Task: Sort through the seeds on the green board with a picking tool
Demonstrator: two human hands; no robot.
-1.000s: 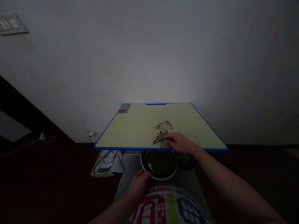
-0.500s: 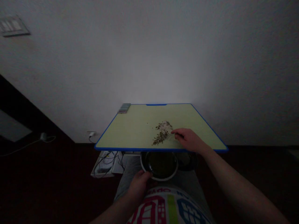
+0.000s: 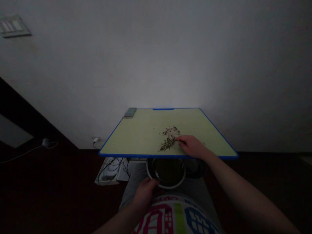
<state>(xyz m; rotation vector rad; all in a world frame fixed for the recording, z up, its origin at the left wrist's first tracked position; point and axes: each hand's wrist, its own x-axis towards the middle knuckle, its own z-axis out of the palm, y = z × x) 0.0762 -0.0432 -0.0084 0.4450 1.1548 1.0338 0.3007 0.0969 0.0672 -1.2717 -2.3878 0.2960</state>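
At the near edge of the tray:
Right fingers (image 3: 179,139): bent together, tips on the tray surface and touching the right side of the small dark grains (image 3: 168,139); whether they pinch any grain, I cannot tell.
Right hand (image 3: 192,147): palm down on the green tray (image 3: 136,136), near its blue front edge.
Left fingers (image 3: 153,182): curled around the left rim of the bowl (image 3: 167,174).
Left hand (image 3: 145,192): below the tray, gripping the bowl.
Bowl: round, light rim, dark inside, on the lap just under the front edge of the tray.
Grains: loose heap in the middle of the tray, a paler patch at the far end.
Floor at left: cables (image 3: 110,169) and a white object, dim.
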